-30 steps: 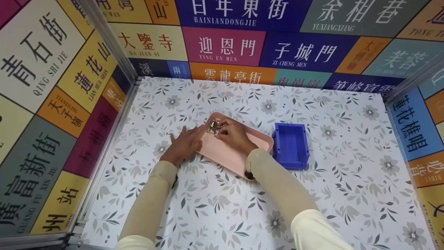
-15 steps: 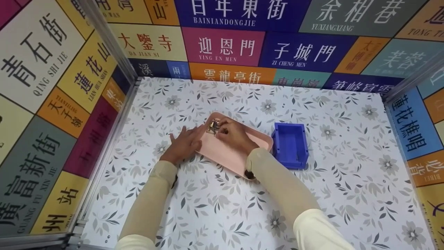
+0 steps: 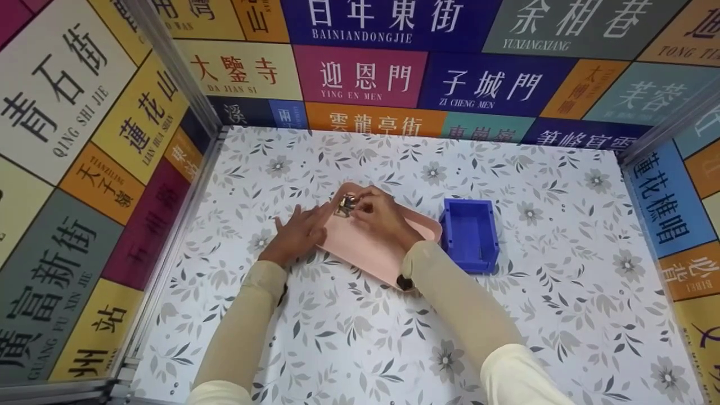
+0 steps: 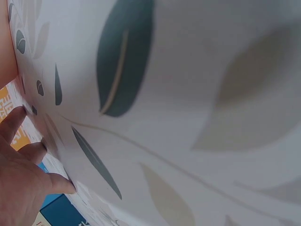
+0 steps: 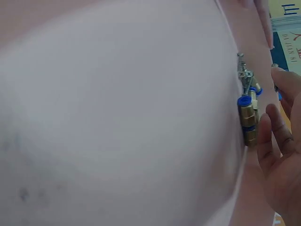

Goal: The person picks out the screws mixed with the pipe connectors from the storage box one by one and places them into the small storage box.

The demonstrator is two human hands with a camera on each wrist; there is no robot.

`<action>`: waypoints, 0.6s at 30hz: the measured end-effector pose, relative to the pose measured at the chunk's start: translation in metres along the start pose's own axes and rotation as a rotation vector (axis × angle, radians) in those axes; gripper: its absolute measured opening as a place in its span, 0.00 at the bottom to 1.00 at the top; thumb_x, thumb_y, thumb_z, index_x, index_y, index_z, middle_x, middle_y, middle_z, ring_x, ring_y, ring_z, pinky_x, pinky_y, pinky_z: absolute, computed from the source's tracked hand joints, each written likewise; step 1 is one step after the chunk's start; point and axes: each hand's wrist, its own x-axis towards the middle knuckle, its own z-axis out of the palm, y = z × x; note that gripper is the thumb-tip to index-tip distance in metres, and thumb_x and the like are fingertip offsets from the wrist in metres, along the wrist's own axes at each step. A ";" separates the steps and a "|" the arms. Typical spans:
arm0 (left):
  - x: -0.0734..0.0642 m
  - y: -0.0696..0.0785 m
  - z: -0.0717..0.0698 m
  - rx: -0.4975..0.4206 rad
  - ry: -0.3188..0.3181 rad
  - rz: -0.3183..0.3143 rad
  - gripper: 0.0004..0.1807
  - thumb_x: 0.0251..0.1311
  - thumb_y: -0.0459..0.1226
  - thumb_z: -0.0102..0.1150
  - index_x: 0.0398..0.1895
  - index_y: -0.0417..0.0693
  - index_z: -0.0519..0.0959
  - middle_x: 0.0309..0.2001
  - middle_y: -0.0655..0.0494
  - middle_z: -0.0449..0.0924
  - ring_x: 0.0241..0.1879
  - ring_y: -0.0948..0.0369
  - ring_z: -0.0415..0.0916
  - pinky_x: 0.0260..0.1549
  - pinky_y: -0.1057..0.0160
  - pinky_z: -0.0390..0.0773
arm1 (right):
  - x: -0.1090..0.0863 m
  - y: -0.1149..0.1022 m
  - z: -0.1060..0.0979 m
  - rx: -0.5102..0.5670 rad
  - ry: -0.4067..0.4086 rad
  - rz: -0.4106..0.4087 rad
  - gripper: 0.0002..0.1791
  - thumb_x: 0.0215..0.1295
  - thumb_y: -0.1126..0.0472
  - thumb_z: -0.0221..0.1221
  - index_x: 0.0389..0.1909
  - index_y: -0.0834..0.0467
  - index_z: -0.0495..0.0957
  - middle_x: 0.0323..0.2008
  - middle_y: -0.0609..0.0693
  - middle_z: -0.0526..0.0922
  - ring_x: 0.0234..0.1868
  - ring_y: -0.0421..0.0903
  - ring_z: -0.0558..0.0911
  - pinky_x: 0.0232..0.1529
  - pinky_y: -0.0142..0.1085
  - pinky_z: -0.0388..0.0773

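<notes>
Two hands are at work, near each other but apart: the left hand [image 3: 295, 233] lies with fingers spread and straight, its fingertips at the near-left edge of one pink tray [image 3: 360, 247], while the right hand [image 3: 382, 219] is over that tray, thumb and forefinger curled towards each other; whether they pinch anything I cannot tell. Just beyond the right fingertips, and to the right of the left hand, one cluster of small metal parts [image 3: 344, 206] lies in the tray's far-left corner. From the right wrist, that cluster shows at least two brass fittings [image 5: 247, 115], at least three blue rings [image 5: 244, 100] on them, and at least two screws [image 5: 240, 61]; they overlap, so a full count cannot be made. One blue bin [image 3: 469, 222] stands to the right of the right hand, just beside the tray's right end. Two beige sleeves [image 3: 253, 315] run back from the hands. Under everything spreads one floral tabletop [image 3: 562, 315], and three walls of lettered panels [image 3: 365, 73] stand around it: one beyond the hands, one to the left and one to the right.
</notes>
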 end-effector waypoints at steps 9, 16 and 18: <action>-0.001 0.002 -0.001 -0.008 0.001 0.001 0.33 0.76 0.61 0.35 0.81 0.83 0.42 0.82 0.60 0.53 0.82 0.39 0.33 0.68 0.20 0.29 | -0.006 -0.010 -0.019 0.017 0.063 -0.050 0.04 0.64 0.63 0.69 0.31 0.60 0.89 0.53 0.60 0.82 0.40 0.46 0.83 0.40 0.31 0.80; -0.002 0.001 0.000 -0.026 0.016 0.008 0.32 0.76 0.62 0.34 0.80 0.87 0.42 0.82 0.63 0.52 0.82 0.39 0.33 0.68 0.20 0.28 | -0.015 -0.017 -0.033 0.032 0.125 -0.040 0.04 0.64 0.64 0.69 0.33 0.61 0.89 0.53 0.56 0.83 0.46 0.48 0.83 0.41 0.34 0.82; -0.003 0.000 0.001 -0.033 0.017 0.006 0.32 0.76 0.62 0.34 0.79 0.88 0.41 0.82 0.63 0.53 0.82 0.39 0.33 0.68 0.20 0.27 | -0.018 -0.018 -0.037 0.036 0.149 -0.035 0.04 0.64 0.62 0.70 0.32 0.59 0.89 0.53 0.53 0.84 0.50 0.48 0.83 0.41 0.37 0.83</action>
